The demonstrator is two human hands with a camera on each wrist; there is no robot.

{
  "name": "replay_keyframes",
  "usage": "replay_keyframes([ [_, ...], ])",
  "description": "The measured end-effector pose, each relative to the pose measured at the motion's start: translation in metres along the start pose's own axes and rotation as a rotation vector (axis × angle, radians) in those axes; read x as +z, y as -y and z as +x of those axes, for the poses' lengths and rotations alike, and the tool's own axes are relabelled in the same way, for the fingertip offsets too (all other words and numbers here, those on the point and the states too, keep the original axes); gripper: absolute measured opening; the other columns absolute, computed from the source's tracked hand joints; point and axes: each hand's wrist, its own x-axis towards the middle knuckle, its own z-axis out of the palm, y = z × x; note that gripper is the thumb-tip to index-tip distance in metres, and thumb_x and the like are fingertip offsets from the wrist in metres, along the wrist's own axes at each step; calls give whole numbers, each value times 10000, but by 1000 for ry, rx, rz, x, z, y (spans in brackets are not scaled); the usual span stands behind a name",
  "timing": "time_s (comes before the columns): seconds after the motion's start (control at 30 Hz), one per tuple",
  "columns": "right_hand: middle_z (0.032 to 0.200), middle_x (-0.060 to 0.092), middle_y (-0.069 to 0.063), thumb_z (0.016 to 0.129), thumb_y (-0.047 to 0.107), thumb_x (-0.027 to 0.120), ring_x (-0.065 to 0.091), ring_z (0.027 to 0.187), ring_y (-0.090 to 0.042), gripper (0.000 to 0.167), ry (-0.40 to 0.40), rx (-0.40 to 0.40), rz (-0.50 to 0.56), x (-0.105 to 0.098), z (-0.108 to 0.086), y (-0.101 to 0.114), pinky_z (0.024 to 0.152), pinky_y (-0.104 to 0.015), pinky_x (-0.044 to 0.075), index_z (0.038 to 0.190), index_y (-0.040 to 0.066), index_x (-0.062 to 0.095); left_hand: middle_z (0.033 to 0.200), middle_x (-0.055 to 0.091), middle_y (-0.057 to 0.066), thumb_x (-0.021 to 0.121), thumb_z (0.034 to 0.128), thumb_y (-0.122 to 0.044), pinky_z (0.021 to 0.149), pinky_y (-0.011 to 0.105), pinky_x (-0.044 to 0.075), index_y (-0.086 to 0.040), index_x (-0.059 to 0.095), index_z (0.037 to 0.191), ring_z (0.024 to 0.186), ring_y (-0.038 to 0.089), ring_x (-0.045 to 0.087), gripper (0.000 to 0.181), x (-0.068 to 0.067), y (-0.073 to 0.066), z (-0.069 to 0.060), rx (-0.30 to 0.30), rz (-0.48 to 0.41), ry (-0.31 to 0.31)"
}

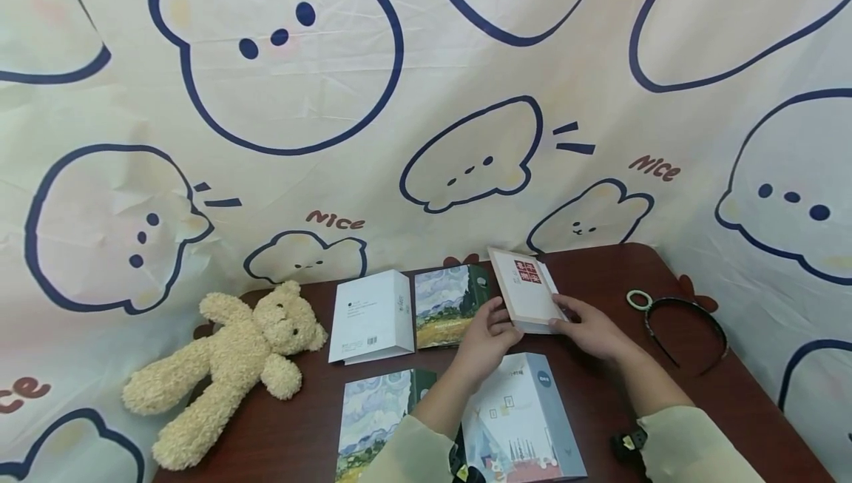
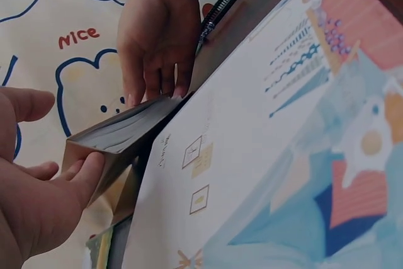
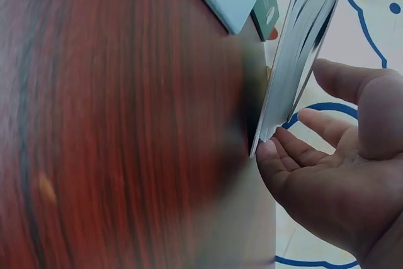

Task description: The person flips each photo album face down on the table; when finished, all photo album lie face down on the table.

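Observation:
A cream book (image 1: 522, 294) with a red block of characters on its cover lies slanted at the back of the dark wood table (image 1: 739, 409). My right hand (image 1: 592, 329) grips its lower right corner, thumb on one side and fingertips at the other. In the right wrist view, the page edges of the book (image 3: 299, 55) face the camera. My left hand (image 1: 489, 342) touches the spine side with extended fingertips; its thumb stands apart from the book in the left wrist view. Below the hands lies a white and blue illustrated book (image 1: 509, 424), partly covered by the left sleeve.
Left of the hands are a landscape-cover book (image 1: 444, 302), a white book (image 1: 373, 313) and another landscape-cover book (image 1: 373, 413). A plush bear (image 1: 233, 357) lies at the far left. A black headband (image 1: 679, 300) and a green ring (image 1: 630, 294) lie right. Patterned cloth (image 1: 466, 83) hangs behind.

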Motion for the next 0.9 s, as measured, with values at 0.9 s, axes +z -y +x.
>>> replay_keyframes([
  [0.9, 1619, 362, -192, 1012, 437, 652, 431, 1376, -404, 681, 106, 23, 284, 19, -1, 11, 1167, -660, 295, 1600, 195, 410, 1392, 607, -31, 681, 1008, -255, 1130, 535, 421, -240, 569, 1464, 1354, 276, 528, 469, -20, -9, -8, 83, 97, -30],
])
